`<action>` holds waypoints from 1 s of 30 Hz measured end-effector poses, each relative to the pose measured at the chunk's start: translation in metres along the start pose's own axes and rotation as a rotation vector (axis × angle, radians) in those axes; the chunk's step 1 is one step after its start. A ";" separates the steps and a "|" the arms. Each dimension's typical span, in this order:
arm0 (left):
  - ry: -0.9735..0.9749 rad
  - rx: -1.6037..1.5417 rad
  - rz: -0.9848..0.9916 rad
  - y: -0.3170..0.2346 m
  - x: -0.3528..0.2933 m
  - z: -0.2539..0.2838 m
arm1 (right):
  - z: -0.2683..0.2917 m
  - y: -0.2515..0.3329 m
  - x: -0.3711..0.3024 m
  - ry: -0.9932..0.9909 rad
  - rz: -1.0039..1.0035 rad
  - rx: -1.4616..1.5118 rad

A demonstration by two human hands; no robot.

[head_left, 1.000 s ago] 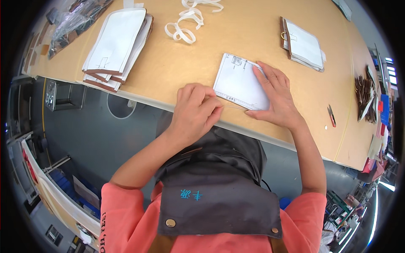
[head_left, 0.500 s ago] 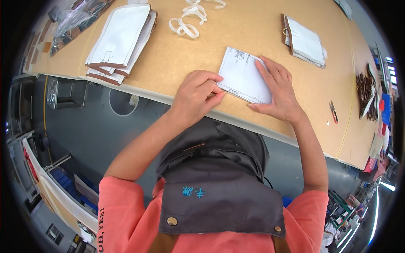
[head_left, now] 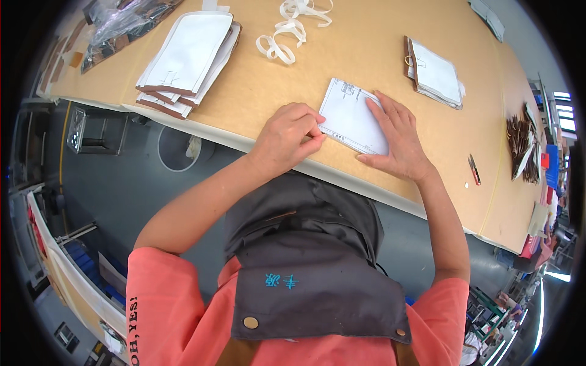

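Note:
A flat white rectangular panel with dark printed marks lies tilted near the table's front edge. At its near left corner my left hand is closed in a pinch, thumb and forefinger at the edge. Whatever thin piece may lie between those fingertips is too small to make out. My right hand holds the right side of the panel, fingers over the far right edge and thumb along the near edge.
Brown-edged white panels are stacked at left, beside plastic-wrapped pieces. Curled white strips lie farther back. At right are a smaller panel stack, red-handled snips and a brown bundle. A bin stands below the table edge.
The whole view has shifted slightly. Both hands stay at the same parts of the panel, and the left fingertips have moved only slightly at its corner.

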State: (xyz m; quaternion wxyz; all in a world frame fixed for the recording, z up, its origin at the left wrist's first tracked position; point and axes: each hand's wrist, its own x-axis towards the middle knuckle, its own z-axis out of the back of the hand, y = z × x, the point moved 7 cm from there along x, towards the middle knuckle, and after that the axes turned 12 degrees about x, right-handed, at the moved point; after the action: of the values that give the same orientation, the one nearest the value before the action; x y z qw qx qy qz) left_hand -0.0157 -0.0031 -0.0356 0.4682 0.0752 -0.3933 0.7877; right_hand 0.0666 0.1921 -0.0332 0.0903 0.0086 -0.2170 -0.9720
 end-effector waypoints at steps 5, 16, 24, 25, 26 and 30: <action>-0.032 -0.007 -0.011 -0.002 0.000 0.001 | 0.000 0.014 0.011 -0.046 -0.007 0.006; -0.020 0.018 -0.053 0.001 -0.001 0.008 | -0.015 0.032 0.036 -0.099 0.004 0.039; -0.020 0.035 -0.087 0.003 -0.001 0.008 | -0.014 0.032 0.037 -0.111 0.001 0.026; -0.020 0.046 -0.090 0.003 -0.001 0.008 | -0.014 0.032 0.037 -0.109 0.001 0.024; -0.020 0.058 -0.093 0.003 -0.002 0.008 | -0.014 0.032 0.038 -0.107 0.002 0.021; -0.024 0.093 -0.130 0.001 -0.001 0.007 | -0.015 0.031 0.037 -0.106 0.000 0.027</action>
State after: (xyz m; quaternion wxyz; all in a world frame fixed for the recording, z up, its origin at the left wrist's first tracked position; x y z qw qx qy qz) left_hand -0.0177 -0.0091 -0.0321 0.5097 0.1317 -0.3562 0.7720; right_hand 0.0364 0.1518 -0.0329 0.0784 -0.0417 -0.2344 -0.9681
